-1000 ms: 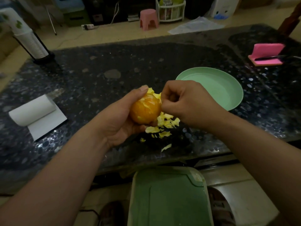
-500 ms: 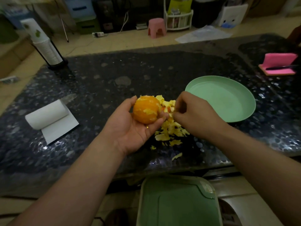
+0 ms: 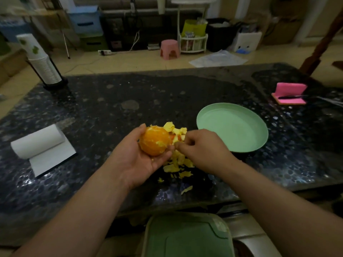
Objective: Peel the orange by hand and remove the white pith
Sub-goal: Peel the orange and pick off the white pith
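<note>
We see a dark speckled worktop [image 3: 130,93] filling most of the view, with a green bin lid [image 3: 187,236] just below its near edge. On it, to the right, sits an empty green plate [image 3: 232,127]; to the left lies a roll of white paper [image 3: 37,143], partly unrolled, and at the far left corner a stack of cups [image 3: 42,67] stands in a holder. A pink sponge [image 3: 289,92] lies at the far right. Our left hand [image 3: 137,160] is palm up, its fingers cupped around the orange [image 3: 155,140], which is mostly peeled with patches of pale pith on it. Our right hand [image 3: 204,149] is just beside the fruit, its fingers pinched narrow on a scrap at the orange's right side. A pile of peel pieces [image 3: 176,164] lies on the worktop under and behind both hands.
</note>
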Motion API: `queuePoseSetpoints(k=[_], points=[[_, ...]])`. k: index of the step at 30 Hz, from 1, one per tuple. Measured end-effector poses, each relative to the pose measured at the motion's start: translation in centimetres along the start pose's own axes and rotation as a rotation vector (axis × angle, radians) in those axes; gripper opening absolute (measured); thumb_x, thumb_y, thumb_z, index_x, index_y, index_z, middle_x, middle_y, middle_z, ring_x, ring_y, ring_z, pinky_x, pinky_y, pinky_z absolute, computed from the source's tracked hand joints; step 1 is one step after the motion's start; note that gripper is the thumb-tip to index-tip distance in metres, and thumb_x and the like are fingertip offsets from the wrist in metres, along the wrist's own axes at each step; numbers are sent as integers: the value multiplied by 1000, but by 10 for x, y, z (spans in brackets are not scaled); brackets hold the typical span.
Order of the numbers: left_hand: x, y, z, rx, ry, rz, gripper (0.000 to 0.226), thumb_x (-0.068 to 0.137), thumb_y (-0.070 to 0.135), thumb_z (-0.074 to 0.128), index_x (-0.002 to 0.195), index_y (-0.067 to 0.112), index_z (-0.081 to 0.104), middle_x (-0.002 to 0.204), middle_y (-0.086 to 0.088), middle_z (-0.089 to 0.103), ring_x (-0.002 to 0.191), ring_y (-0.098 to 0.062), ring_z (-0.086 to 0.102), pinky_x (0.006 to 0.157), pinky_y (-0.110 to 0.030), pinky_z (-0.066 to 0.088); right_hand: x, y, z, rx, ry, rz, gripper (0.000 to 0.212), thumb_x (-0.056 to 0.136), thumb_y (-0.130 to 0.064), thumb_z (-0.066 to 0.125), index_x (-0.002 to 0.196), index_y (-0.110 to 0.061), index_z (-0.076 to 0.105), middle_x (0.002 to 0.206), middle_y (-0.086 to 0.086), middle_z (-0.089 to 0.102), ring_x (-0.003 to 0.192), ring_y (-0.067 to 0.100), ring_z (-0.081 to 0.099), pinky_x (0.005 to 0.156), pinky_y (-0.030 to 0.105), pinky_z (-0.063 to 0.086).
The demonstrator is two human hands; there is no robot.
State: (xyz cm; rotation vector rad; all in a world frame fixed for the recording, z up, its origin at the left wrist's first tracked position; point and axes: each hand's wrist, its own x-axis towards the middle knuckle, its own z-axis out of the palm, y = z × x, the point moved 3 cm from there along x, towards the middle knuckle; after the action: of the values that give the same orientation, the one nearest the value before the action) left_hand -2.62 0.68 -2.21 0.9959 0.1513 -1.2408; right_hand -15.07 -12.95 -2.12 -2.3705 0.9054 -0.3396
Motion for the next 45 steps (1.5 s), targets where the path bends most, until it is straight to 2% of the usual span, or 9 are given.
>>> queuePoseSetpoints(k=[5, 10, 14, 18, 20, 22, 26, 30, 45], points=[[2, 4, 1, -12, 8, 32, 52, 104, 47, 58, 139, 8, 60, 120, -27, 74, 106, -44, 75, 71, -43, 67, -2, -11, -4, -50, -70, -50, 26, 89, -39, 70, 112, -27, 68, 105, -8, 67, 93, 15, 63, 77, 38, 55], [5, 4, -3, -17, 26, 38, 53, 103, 47, 61, 141, 10, 58, 126, -28, 71, 103, -44, 75, 66, -43, 66, -6, -8, -6, -131, -8, 1, 35, 93, -38, 64, 69, -13, 60, 69, 3, 61, 70, 26, 61, 56, 36, 44], [4, 1, -2, -12, 21, 30, 52, 102, 47, 61, 138, 10, 60, 123, -27, 73, 110, -42, 73, 74, -43, 66, -9, -11, -9, -75, -89, -23, 33, 89, -44, 70, 119, -32, 64, 111, -11, 66, 100, 14, 63, 78, 37, 55], [4, 1, -2, -17, 41, 29, 50, 102, 46, 63, 139, 12, 58, 125, -28, 71, 104, -44, 75, 74, -44, 66, -8, -4, -11, -97, 17, 17, 34, 91, -39, 66, 67, -15, 60, 72, 2, 64, 66, 17, 58, 59, 34, 47], [4, 1, -3, -17, 39, 21, 51, 101, 46, 63, 139, 13, 57, 125, -28, 72, 105, -44, 75, 72, -43, 67, -8, -5, -12, -62, -30, -1, 13, 84, -34, 67, 87, -22, 69, 91, -2, 71, 82, 16, 65, 70, 36, 57], [5, 2, -3, -14, 40, 21, 50, 102, 45, 63, 139, 13, 58, 123, -28, 72, 106, -44, 74, 70, -43, 67, -9, -8, -14, -43, -104, -16, 40, 83, -39, 73, 121, -34, 63, 113, -12, 67, 99, 13, 65, 82, 40, 59], [9, 3, -6, -11, 59, 18, 51, 101, 46, 64, 141, 15, 56, 128, -28, 69, 101, -45, 75, 66, -44, 66, -6, 4, -23, -29, 20, 1, 18, 92, -43, 74, 86, -28, 67, 80, -10, 68, 78, 11, 64, 70, 37, 57], [10, 1, -4, -9, 49, 9, 53, 101, 46, 64, 142, 13, 56, 127, -28, 70, 105, -46, 75, 67, -44, 67, -12, 7, -23, -32, -71, -27, 39, 91, -35, 72, 129, -40, 65, 105, -13, 71, 94, 9, 66, 85, 43, 60], [6, -3, 2, -6, 59, 32, 52, 100, 41, 68, 143, 16, 53, 132, -28, 64, 101, -47, 75, 64, -44, 66, -16, 30, -36, 171, -5, -28, 11, 95, -25, 73, 100, -35, 75, 86, -17, 76, 76, -2, 68, 70, 26, 53]])
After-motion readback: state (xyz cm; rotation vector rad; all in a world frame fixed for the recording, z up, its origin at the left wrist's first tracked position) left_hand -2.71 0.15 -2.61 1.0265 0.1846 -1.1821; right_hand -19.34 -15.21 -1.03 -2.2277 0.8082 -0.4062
